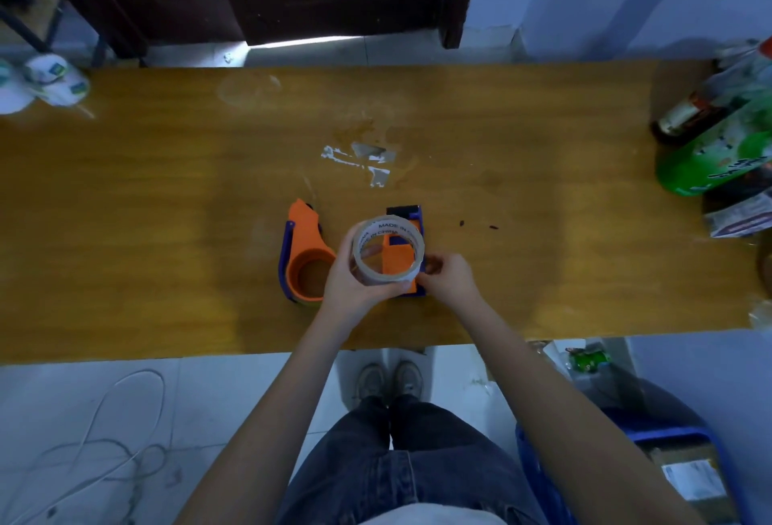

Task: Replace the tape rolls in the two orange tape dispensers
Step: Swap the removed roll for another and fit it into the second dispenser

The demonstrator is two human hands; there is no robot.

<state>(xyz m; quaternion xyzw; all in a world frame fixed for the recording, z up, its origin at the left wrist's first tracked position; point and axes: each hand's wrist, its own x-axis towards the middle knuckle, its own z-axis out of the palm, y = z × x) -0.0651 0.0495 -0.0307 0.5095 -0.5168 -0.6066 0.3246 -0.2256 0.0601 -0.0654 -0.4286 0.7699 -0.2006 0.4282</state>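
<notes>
Head view: our left hand (353, 278) grips a tape roll (388, 251) above the surface (167, 190), fingers curled round its outer rim. Our right hand (449, 278), fingers bent, pinches at the roll's right edge. Behind the roll lies one orange dispenser (407, 232), partly hidden by it; a second dispenser (305, 253) lies just left of our left hand. Bottles (710, 140) stand far right.
</notes>
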